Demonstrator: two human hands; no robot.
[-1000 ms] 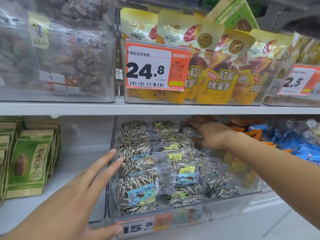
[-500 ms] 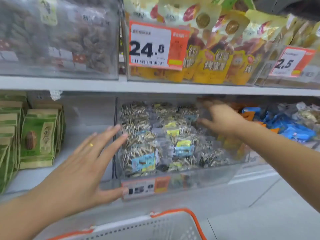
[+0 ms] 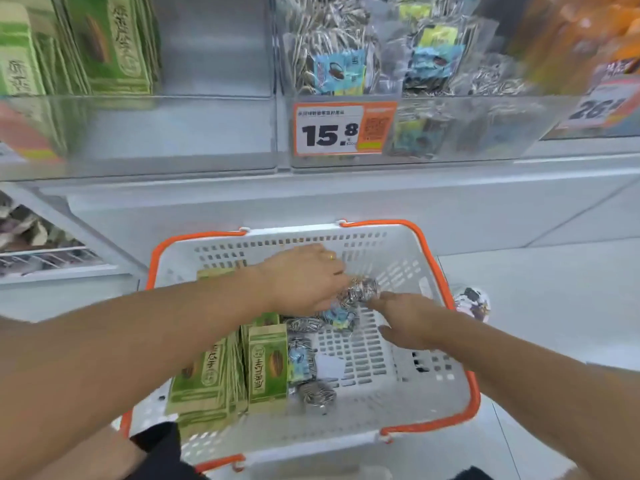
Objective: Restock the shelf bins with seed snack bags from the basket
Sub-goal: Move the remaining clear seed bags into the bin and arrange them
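A white basket (image 3: 398, 393) with orange handles sits on the floor below the shelf. Both hands reach into it. My left hand (image 3: 304, 278) curls its fingers over a clear bag of striped sunflower seeds (image 3: 362, 292) near the basket's far wall. My right hand (image 3: 408, 320) touches the same bag from the right with its fingertips. More clear seed bags (image 3: 304, 362) and green-and-tan packets (image 3: 266, 368) lie in the basket's left half. Above, the clear shelf bin (image 3: 450, 133) with the 15.8 price tag holds several seed bags.
A bin of green packets (image 3: 104, 46) stands at the upper left, with a bare stretch of shelf between it and the seed bin. Orange packs (image 3: 588, 36) fill the bin on the right. A patterned shoe (image 3: 472, 303) shows beside the basket.
Both hands have left the seed bin on the shelf and dropped into the basket. The view has tilted down from the shelves to the basket.
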